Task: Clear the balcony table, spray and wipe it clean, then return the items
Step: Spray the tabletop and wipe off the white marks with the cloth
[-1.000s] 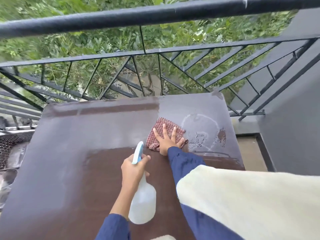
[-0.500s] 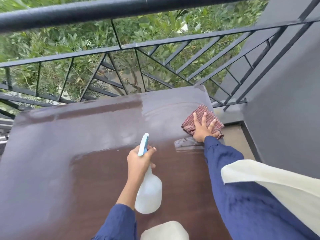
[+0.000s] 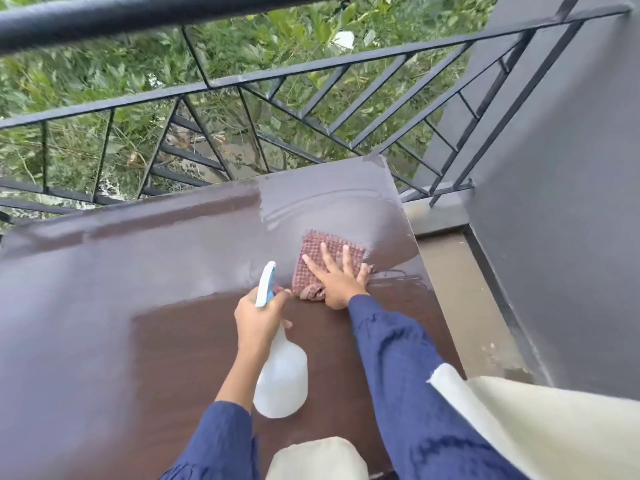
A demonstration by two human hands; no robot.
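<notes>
My right hand [image 3: 337, 278] lies flat, fingers spread, pressing the cloth [image 3: 325, 251] toward the far right of the table [image 3: 104, 289]. It looks soft and floppy, so I reckon palm pressure beats pinching. My left hand [image 3: 258, 313] is clamped round the neck of the spray bottle [image 3: 280, 375].

The dark brown rectangular table top [image 3: 104, 306] is gleaming glossy and smooth, carrying wet streaks toward one o'clock. The reddish checked woven cloth [image 3: 334, 241] is looking rough and nubbly, the translucent white plastic spray bottle [image 3: 282, 379] matt, the black metal railing [image 3: 138, 17] dull.
</notes>
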